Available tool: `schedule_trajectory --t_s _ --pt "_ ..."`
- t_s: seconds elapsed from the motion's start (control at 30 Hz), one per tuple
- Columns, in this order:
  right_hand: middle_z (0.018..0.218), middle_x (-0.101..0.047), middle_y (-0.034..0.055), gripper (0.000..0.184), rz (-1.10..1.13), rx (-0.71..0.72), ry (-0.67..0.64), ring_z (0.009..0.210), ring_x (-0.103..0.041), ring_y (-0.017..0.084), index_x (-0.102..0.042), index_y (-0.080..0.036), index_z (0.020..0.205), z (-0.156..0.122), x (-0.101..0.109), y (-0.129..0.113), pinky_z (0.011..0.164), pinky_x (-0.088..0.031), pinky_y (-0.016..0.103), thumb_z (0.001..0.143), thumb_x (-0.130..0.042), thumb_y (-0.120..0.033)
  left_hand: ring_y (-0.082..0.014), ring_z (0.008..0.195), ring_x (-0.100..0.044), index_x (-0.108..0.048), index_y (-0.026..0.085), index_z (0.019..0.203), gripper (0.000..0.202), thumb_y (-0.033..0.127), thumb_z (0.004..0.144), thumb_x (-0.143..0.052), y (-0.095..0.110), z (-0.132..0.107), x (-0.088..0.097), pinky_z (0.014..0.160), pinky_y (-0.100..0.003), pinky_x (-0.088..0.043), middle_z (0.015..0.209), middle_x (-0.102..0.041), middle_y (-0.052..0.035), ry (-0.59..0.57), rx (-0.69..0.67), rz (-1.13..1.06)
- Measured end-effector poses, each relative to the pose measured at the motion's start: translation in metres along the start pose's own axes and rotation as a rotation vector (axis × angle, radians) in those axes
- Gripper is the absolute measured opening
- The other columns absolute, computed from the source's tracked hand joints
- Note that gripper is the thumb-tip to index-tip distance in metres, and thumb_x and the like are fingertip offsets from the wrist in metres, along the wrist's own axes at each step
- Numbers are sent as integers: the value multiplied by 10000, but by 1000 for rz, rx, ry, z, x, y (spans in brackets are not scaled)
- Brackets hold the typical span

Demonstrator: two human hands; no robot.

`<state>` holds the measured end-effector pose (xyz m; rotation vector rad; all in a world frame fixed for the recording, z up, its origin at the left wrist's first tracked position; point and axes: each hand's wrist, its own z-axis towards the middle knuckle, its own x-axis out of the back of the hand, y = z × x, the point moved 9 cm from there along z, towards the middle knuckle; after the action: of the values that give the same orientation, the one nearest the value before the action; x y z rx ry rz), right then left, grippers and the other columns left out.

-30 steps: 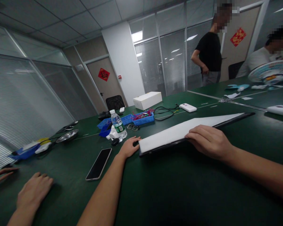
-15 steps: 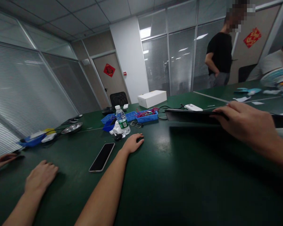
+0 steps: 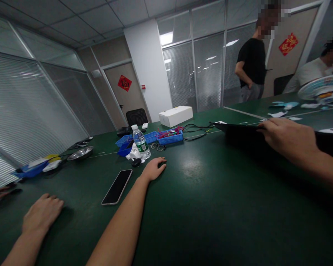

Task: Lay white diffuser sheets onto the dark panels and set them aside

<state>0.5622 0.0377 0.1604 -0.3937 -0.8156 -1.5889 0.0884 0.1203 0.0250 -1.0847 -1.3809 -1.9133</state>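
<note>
My left hand (image 3: 154, 169) rests on the green table (image 3: 188, 214), its fingers apart and nothing in them. Just beyond it stand a water bottle (image 3: 141, 142), a pair of glasses (image 3: 158, 146) and a small black object (image 3: 136, 162), perhaps a mouse. To its left lies a phone (image 3: 117, 187), screen up and dark. On the right, my right hand (image 3: 291, 138) grips the upper edge of a thin black flat panel (image 3: 242, 135). The panel is seen at a slant, so I cannot tell whether it is a laptop or a tablet. Fingertips behind the edge are hidden.
Blue trays (image 3: 170, 137), one with red wires, and a white box (image 3: 176, 116) stand farther back beside black cables (image 3: 195, 133). Another person's hand (image 3: 43, 211) rests at left near a metal dish (image 3: 80, 153). A person in black (image 3: 252, 62) stands behind; a fan (image 3: 324, 88) is at right.
My right hand has shifted the black panel to the right and tilted it, so more of its dark face shows. My left hand stays on the table. The view has turned slightly.
</note>
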Motion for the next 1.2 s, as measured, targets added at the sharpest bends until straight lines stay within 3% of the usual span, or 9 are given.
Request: schedule_trajectory --t_s 0.13,0.27,0.47,0.63,0.87,0.93,1.0,1.13,1.2 --pt "1058 -668 148 329 -21 -5 -16 922 -589 245 -668 -131 1166 -1 -4 3 580 -259 299 1004 -441 -305 -292 1545 -280 -698 381 1224 526 639 784 -569 1 1 0 1314 -410 -145 1455 -603 109 5 -12 2" --pt "1052 -677 165 360 -13 -12 -40 887 -604 246 -672 -127 1183 0 -6 3 586 -235 303 1016 -403 -300 -274 1546 -279 -696 434 1202 478 633 782 -583 1 1 0 1308 -379 -166 1433 -610 149 1 -8 0" --pt "915 -690 173 387 -52 -73 -85 682 -549 201 -696 -122 1119 3 -4 7 609 -201 324 1029 -377 -321 -294 1524 -329 -705 396 1207 518 657 786 -555 0 -1 0 1304 -412 -189 1451 -596 131 -3 -22 -1" --pt "912 -665 208 405 -133 -68 -55 736 -534 223 -694 -78 1041 6 12 9 659 -244 353 1025 -355 -299 -261 1554 -254 -707 462 1165 471 662 762 -569 -6 0 2 1307 -365 -168 1424 -592 197 22 -21 -16" --pt "955 -621 199 457 -237 -97 114 861 -495 243 -672 -69 978 7 44 31 707 -274 379 1017 -338 -379 -274 1561 -234 -712 430 1161 489 646 738 -594 -12 2 3 1319 -357 -119 1414 -608 181 41 -14 -34" --pt "966 -621 194 436 -235 -57 133 871 -497 256 -662 -84 975 7 55 19 711 -297 375 1001 -362 -399 -267 1564 -227 -712 430 1161 486 643 740 -594 -13 2 3 1321 -354 -105 1413 -611 176 51 -6 -31" --pt "958 -632 173 404 -195 1 149 840 -505 259 -656 -115 1002 5 71 -9 688 -311 363 984 -385 -414 -262 1565 -224 -713 428 1158 487 646 739 -593 -13 2 3 1320 -343 -101 1414 -611 174 50 -1 -26" --pt "833 -650 99 334 -83 234 275 631 -477 197 -647 -172 930 -15 115 -96 547 -206 322 980 -419 -410 -257 1562 -235 -713 426 1167 503 670 750 -575 -15 3 2 1314 -328 -121 1401 -619 181 41 32 -7" --pt "851 -688 78 239 15 375 354 650 -537 193 -666 -177 976 -35 132 -136 551 -275 332 966 -477 -324 -249 1560 -244 -716 433 1163 499 690 769 -549 -19 6 3 1305 -319 -148 1366 -643 191 55 65 -16"
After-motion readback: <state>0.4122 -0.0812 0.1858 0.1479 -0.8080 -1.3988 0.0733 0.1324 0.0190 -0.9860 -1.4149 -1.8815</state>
